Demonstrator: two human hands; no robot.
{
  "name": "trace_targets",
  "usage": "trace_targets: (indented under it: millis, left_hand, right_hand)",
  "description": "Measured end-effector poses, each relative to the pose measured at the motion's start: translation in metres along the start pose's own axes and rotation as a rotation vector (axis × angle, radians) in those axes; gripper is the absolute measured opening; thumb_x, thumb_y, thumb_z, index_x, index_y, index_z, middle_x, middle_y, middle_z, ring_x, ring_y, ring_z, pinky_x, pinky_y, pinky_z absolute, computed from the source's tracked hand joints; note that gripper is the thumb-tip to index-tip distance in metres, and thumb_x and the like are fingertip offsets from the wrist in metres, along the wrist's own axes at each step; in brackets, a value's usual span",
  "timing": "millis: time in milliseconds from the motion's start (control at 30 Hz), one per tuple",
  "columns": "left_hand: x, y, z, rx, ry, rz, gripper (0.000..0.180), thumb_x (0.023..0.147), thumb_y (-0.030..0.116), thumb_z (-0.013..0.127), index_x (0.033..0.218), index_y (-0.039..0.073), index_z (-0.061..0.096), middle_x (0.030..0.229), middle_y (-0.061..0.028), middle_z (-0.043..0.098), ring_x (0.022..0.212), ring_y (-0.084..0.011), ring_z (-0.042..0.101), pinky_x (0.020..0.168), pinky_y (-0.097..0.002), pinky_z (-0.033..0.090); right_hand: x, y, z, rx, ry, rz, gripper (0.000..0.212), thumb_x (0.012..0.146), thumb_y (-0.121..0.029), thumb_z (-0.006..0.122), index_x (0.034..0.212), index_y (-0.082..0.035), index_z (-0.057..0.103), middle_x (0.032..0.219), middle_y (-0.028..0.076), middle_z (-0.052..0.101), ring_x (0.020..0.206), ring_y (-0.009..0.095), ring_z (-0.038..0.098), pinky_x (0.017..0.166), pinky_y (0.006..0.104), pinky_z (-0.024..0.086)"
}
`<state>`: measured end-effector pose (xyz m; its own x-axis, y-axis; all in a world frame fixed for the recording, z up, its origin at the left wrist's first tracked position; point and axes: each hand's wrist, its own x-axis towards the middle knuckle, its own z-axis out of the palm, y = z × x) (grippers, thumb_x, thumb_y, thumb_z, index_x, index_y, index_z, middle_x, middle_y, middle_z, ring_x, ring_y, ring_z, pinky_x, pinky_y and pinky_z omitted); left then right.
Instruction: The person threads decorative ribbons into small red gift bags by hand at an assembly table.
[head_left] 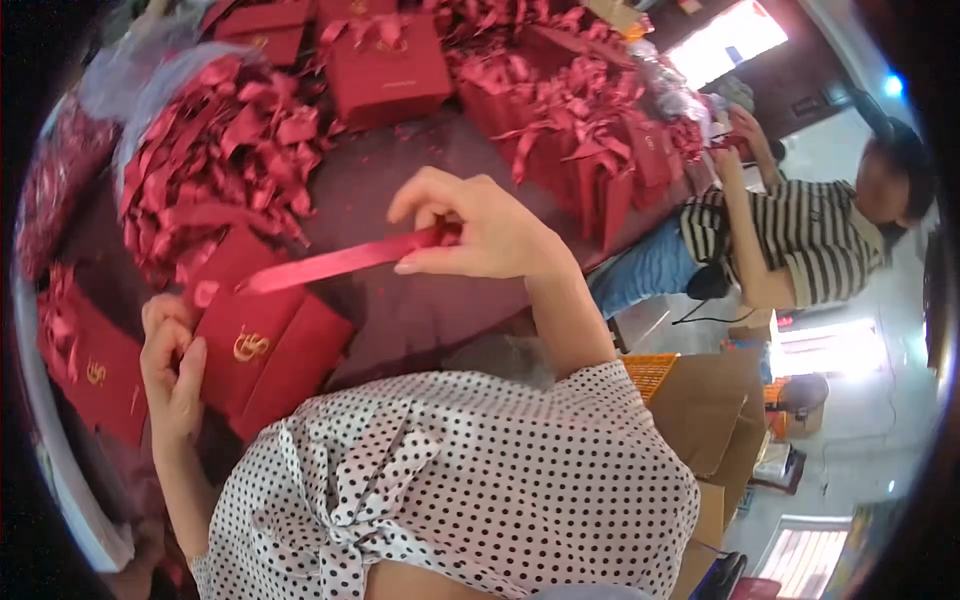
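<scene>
A red gift bag with a gold emblem lies flat in front of me on the left. My left hand grips its left edge, thumb on the front and fingers curled beside it. From near the bag's top edge a red ribbon stretches to the right. Its far end is pinched in my right hand, raised over the table, with the ribbon drawn taut between. Another red bag with a ribbon and gold emblem lies beyond my left hand.
A large heap of red ribbons in clear plastic is behind the bag. Red boxes and rows of ribboned bags fill the table's far side. At right a person in a striped shirt works, near cardboard boxes and an orange basket.
</scene>
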<state>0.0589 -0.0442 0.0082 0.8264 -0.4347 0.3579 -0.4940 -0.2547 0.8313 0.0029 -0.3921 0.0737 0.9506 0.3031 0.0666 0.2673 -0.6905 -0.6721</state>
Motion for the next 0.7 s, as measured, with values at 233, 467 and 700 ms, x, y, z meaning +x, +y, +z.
trace_targets:
  millis: [233, 467, 700]
  left_hand:
    - [0.007, 0.014, 0.015, -0.101, 0.026, -0.142, 0.025, 0.080, 0.004, 0.058, 0.071, 0.006, 0.035, 0.089, -0.0066, 0.040, 0.088, -0.0187, 0.037, 0.087, -0.0271, 0.027]
    - [0.009, 0.005, 0.026, -0.211, 0.003, -0.205, 0.022, 0.083, 0.003, 0.058, 0.072, 0.004, 0.039, 0.087, -0.0050, 0.041, 0.085, -0.0161, 0.038, 0.081, -0.0243, 0.030]
    - [-0.016, 0.005, 0.009, -0.076, -0.227, -0.087, 0.015, 0.077, 0.007, 0.063, 0.089, 0.003, 0.057, 0.101, -0.0093, 0.050, 0.100, -0.0233, 0.044, 0.091, -0.0349, 0.033]
  right_hand:
    - [-0.037, 0.010, -0.013, 0.995, 0.162, -0.182, 0.013, 0.077, 0.003, 0.069, 0.085, 0.001, 0.059, 0.071, 0.008, 0.062, 0.060, 0.013, 0.060, 0.055, 0.0245, 0.048]
    - [0.024, -0.040, 0.039, 0.341, 0.220, -0.628, 0.013, 0.072, -0.009, 0.078, 0.080, -0.003, 0.069, 0.074, 0.009, 0.064, 0.064, 0.019, 0.062, 0.062, 0.0302, 0.050]
    - [0.060, -0.055, 0.134, 0.720, -0.070, -0.192, 0.011, 0.087, -0.011, 0.062, 0.088, -0.004, 0.054, 0.072, 0.007, 0.064, 0.059, 0.016, 0.063, 0.056, 0.0292, 0.050]
